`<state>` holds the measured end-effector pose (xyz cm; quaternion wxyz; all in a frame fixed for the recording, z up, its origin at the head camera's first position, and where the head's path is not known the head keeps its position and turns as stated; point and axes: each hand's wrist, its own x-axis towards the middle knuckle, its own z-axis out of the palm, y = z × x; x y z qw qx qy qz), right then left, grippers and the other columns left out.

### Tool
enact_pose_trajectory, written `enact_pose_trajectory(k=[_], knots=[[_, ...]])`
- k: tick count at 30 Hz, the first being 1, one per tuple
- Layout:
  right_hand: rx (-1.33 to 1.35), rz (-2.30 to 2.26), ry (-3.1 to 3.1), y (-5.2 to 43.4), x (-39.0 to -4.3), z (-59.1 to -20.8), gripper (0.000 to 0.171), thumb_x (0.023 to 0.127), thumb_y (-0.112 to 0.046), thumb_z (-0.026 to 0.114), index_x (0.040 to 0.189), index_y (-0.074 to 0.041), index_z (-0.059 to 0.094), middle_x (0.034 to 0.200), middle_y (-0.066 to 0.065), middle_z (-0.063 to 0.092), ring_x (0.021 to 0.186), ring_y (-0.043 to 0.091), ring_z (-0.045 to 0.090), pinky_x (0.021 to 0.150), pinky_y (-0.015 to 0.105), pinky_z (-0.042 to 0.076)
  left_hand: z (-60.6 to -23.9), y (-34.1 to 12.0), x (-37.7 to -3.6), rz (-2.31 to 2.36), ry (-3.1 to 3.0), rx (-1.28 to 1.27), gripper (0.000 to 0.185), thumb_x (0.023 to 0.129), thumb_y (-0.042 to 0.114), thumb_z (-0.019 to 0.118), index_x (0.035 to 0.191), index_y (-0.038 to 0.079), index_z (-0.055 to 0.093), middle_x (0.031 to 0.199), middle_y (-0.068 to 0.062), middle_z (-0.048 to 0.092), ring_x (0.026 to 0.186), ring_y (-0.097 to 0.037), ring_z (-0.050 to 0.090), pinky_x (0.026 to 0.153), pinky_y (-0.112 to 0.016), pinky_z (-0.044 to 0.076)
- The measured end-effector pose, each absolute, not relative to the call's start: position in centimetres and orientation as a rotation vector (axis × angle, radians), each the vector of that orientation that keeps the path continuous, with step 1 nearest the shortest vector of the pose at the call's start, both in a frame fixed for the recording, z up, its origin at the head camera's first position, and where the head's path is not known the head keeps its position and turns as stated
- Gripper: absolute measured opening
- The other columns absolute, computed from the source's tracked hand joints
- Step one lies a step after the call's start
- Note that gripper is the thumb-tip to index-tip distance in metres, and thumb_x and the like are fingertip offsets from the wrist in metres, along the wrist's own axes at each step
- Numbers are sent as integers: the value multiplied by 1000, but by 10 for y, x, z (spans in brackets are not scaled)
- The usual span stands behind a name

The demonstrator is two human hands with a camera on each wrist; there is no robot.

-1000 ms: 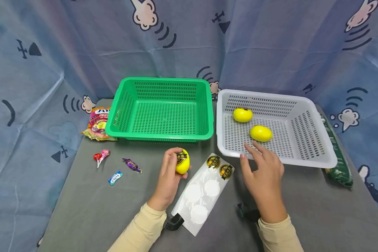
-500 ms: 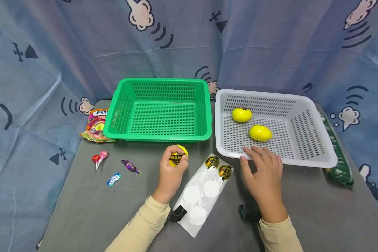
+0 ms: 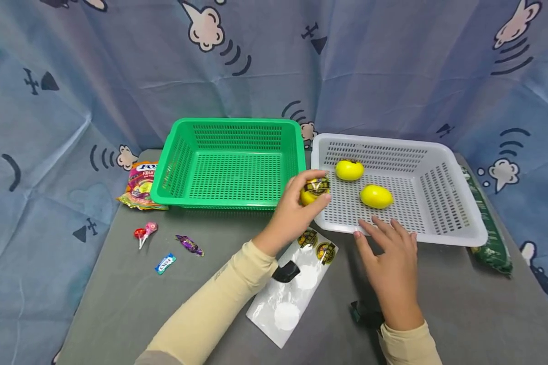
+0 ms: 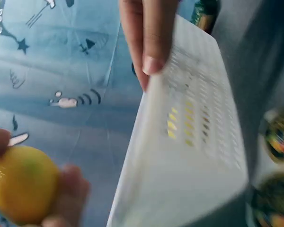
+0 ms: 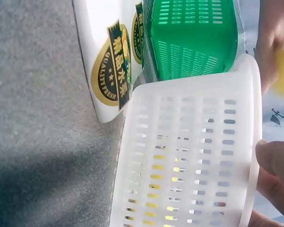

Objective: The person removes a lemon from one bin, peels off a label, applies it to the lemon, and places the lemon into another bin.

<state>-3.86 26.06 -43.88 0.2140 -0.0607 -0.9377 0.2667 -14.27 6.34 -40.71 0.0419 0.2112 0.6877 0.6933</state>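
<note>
In the head view my left hand (image 3: 297, 208) holds a yellow lemon (image 3: 308, 196) with a black-and-gold sticker, over the left side of the white basket (image 3: 438, 240). The lemon (image 4: 26, 184) sits between fingers and thumb in the left wrist view. My right hand (image 3: 390, 268) grips the basket's near rim, the thumb on the outer side and fingers over the inner side. Inside that basket lie two more lemons, one farther back (image 3: 349, 170) and one nearer (image 3: 376, 196). A white sticker sheet (image 3: 285, 304) with two stickers left at its top lies below my left forearm.
A green basket (image 3: 235, 207) stands left of the white one. A candy bag (image 3: 142, 186), lollipops (image 3: 145, 233), a purple-wrapped candy (image 3: 190, 245) and a blue-wrapped candy (image 3: 165, 263) lie at left. A green bag (image 3: 490, 243) lies at right against the white basket.
My left hand has carried the lemon right and away from me, from in front of the green basket to the white basket. My right hand stays at the white basket's rim.
</note>
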Motion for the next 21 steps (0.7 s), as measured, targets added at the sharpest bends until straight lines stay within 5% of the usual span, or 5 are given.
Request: enact_pose_trajectory(k=[4, 13, 21], knots=[[-187, 734, -2629, 260, -40, -437, 35, 95, -17, 82, 128, -6, 77, 140, 22, 66, 144, 48, 43, 123, 70, 9, -399, 106, -171, 1710, 2357, 590, 41, 103, 20, 71, 143, 20, 64, 146, -3, 58, 130, -20, 50, 101, -31, 49], [-156, 752, -2622, 264, -44, -439, 35, 94, -17, 82, 128, -6, 78, 138, 21, 67, 144, 46, 43, 123, 69, 11, -415, 160, -202, 1266, 2463, 578, 43, 101, 23, 74, 143, 23, 66, 147, 2, 62, 139, -18, 51, 108, -29, 45], [-161, 742, -2639, 267, -44, -437, 36, 94, -20, 83, 127, -6, 78, 139, 20, 67, 142, 47, 44, 122, 71, 12, -409, 152, -187, 1383, 2442, 634, 67, 100, 32, 75, 161, 30, 47, 166, -2, 41, 153, -20, 34, 115, -43, 42]])
